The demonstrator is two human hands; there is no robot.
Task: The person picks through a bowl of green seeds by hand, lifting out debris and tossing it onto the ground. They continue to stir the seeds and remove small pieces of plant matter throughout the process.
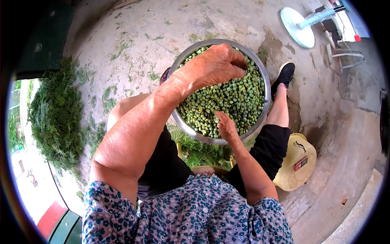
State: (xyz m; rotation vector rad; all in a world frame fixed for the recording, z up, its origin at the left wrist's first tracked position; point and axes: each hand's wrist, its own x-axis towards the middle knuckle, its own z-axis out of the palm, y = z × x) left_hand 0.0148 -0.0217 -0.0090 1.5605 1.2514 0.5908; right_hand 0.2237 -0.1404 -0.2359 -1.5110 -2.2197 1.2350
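Note:
A round metal basin (265, 106) holds a heap of small green pods or seed heads (239, 99). Above its upper part is my left hand (221, 65), back upward, its fingers curled toward the thumb; whatever lies between them is hidden. Lower in the basin, my right hand (226, 127) is at the surface of the heap with its fingers drawn together. The fingertips touch or nearly touch the green pieces, and no separate item can be made out in them.
Cut green foliage (57, 114) is piled at the left, with more (203, 152) below the basin. A yellow stool (290, 179) carries a small red phone-like device (300, 163). A fan-like stand (297, 27) is at the upper right.

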